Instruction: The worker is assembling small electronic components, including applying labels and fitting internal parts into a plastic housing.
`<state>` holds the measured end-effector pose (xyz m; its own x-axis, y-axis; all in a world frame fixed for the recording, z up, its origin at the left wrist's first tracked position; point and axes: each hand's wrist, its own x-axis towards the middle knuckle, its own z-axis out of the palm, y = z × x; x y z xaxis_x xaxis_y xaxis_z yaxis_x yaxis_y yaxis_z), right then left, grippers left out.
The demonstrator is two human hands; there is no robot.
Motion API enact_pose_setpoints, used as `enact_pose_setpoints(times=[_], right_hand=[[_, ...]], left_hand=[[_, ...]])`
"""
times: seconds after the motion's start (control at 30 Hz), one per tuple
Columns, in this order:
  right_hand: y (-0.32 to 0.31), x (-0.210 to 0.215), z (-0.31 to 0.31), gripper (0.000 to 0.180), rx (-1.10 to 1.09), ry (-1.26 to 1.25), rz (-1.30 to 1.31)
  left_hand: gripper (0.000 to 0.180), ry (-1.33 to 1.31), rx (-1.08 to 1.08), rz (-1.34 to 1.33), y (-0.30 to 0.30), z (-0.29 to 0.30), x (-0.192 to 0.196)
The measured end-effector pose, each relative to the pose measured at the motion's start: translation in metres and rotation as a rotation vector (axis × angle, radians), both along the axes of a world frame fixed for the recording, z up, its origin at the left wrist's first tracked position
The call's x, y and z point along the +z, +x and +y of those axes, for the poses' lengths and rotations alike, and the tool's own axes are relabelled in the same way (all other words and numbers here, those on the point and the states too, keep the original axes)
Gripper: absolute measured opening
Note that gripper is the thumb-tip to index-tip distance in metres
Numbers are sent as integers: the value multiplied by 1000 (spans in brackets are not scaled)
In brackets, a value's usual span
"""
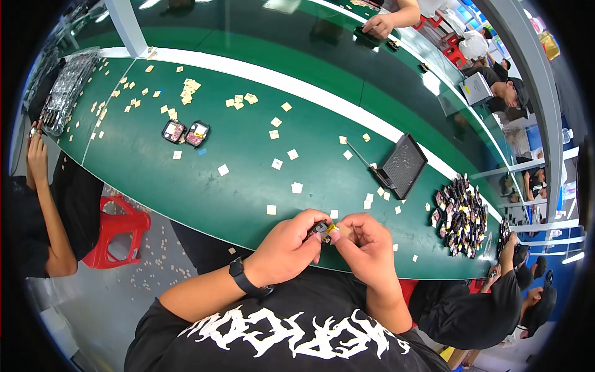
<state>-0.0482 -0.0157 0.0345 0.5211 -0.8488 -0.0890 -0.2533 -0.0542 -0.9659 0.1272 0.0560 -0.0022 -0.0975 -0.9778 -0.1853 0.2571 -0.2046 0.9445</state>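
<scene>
Long green workbench [186, 180] with a white stripe along its far side, curving across the view, littered with small tan paper squares [277, 163].

Nearest, at the bench's near edge: left hand [286, 248], black wristband [246, 280] on the wrist, fingers curled around a small black part [321, 230]. Right hand [365, 243] just beside it, fingertips pinched on a small yellow tab [333, 229] at the part's right end. Part held between both hands, just above the bench edge, touching both. Black shirt with white lettering below the forearms.

Further out, to the right: a dark mesh tray [404, 165] propped at a tilt, a thin rod-like tool [358, 154] just beside its left corner. Right again, a heaped pile of small dark parts [461, 216] with bits of red and yellow showing.

To the left, mid-bench: two small black cases [185, 132] lying open side by side, pinkish inside. Beyond them, more tan squares in loose clusters, one small stack [189, 90] near the white stripe.

Far left end: a long tray of dark parts [67, 90]. A seated person in black at the left edge, one hand [36, 152] raised at the bench end, red plastic stool [118, 229] beside them on a grey floor strewn with tan squares.

Far side, top: another person's hand [378, 25] resting on a second green bench. More people seated along the right end, too small to tell what is being handled.
</scene>
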Motion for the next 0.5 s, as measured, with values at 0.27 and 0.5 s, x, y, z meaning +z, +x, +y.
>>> enact_pose_setpoints(times=[0.27,0.5], right_hand=[[-9,14,-3,17,179,-119,149],[-10,1,3,15,102,-185,170]], left_hand=[[26,-2,5,-27,0,1,0],[27,-48,27,-75,-3,2,1]])
